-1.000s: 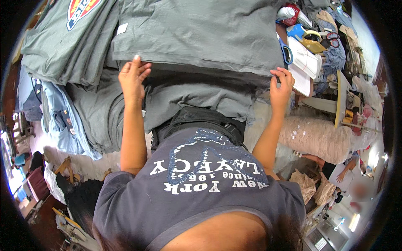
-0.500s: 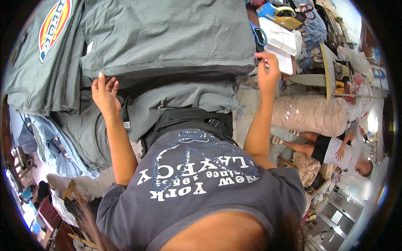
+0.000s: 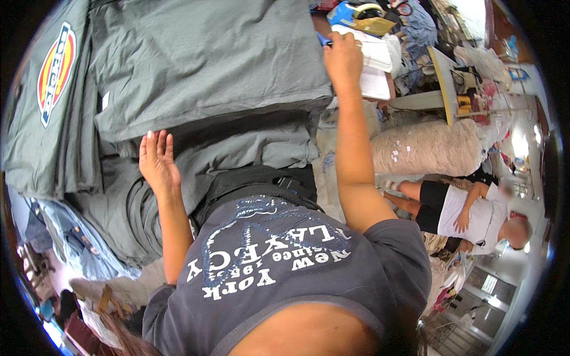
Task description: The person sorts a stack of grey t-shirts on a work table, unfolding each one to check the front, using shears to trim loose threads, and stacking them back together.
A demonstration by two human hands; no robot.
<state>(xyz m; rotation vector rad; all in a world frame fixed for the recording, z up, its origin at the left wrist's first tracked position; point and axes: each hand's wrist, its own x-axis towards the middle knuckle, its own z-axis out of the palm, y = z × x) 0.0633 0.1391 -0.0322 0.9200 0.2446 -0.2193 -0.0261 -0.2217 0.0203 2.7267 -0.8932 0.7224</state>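
A blue plastic handle (image 3: 323, 40) lies just left of the nearer right hand (image 3: 344, 56), grip unclear, while a grey fabric garment (image 3: 208, 65) stretches crosswise ahead of the unclenched left hand (image 3: 159, 160).

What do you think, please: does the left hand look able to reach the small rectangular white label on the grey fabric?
Probably yes: the white label lies uncovered on the grey fabric, and the left hand is nearby, apparently empty.
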